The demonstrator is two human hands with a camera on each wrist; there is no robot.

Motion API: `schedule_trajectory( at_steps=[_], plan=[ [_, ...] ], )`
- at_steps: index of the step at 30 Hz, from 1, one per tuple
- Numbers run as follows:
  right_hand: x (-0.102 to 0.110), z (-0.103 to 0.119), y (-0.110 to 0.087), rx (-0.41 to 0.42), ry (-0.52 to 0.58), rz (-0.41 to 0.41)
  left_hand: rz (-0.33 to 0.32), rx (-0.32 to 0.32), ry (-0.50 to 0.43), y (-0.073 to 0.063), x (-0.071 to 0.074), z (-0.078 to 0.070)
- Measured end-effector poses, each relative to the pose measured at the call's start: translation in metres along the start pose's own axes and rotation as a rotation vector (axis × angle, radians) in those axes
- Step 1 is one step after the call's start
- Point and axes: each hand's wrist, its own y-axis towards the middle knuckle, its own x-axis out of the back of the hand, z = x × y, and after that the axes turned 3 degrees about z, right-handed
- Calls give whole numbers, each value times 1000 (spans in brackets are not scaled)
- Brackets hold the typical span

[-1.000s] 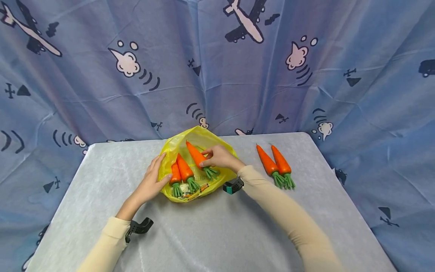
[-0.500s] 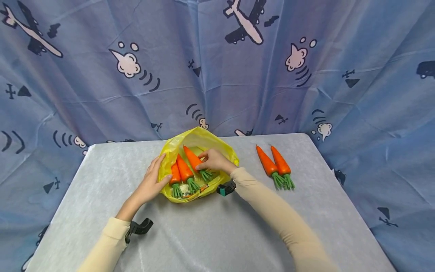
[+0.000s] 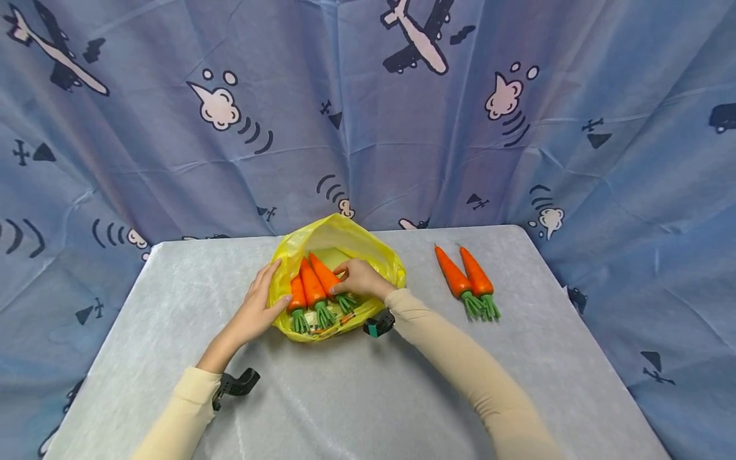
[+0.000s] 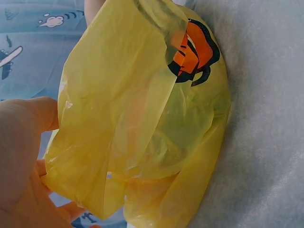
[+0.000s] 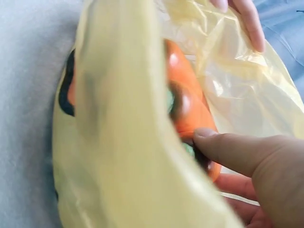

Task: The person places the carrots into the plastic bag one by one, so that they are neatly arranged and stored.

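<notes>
A yellow plastic bag [image 3: 386,259] lies with its mouth gaping on the table, several orange carrots with green tops inside. My left hand [image 3: 256,305] holds the bag's left rim, thumb over the edge; in the left wrist view the bag's wall hides part of its fingers. Inside the mouth, my right hand [image 3: 361,279] pinches a carrot [image 3: 323,273] near its green top. Close beside that one lies a middle carrot [image 3: 311,282], then a left carrot [image 3: 296,294] partly covered by the bag. In the right wrist view, a blurred fold of bag covers part of the carrots.
Two more carrots, a left one [image 3: 452,271] and a right one [image 3: 476,271], lie side by side on the grey-white table [image 3: 322,402] right of the bag. A blue curtain [image 3: 368,115] with printed planes hangs behind the table's far edge.
My right hand has moved left and slightly down with its carrot, bringing it against the middle carrot. My left hand has stayed at the bag's rim. The two carrots outside have not moved.
</notes>
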Motion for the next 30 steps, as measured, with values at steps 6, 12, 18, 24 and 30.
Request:
schedule_trajectory(
  at_steps=[6,12,18,24,30],
  plan=[
    [-3,0,-1,2,-23,-11,-1,-9,1,1,0,-1],
    [-3,2,-1,9,9,0,-4,-14,1,1,0,-1],
    [-4,0,0,11,-20,-13,1,3,1,1,0,-1],
    [-5,-1,1,5,-28,-12,2,1,4,0,0,-1],
    [-5,0,-1,-8,-30,-12,2,-3,6,1,-1,-1]
  ],
)
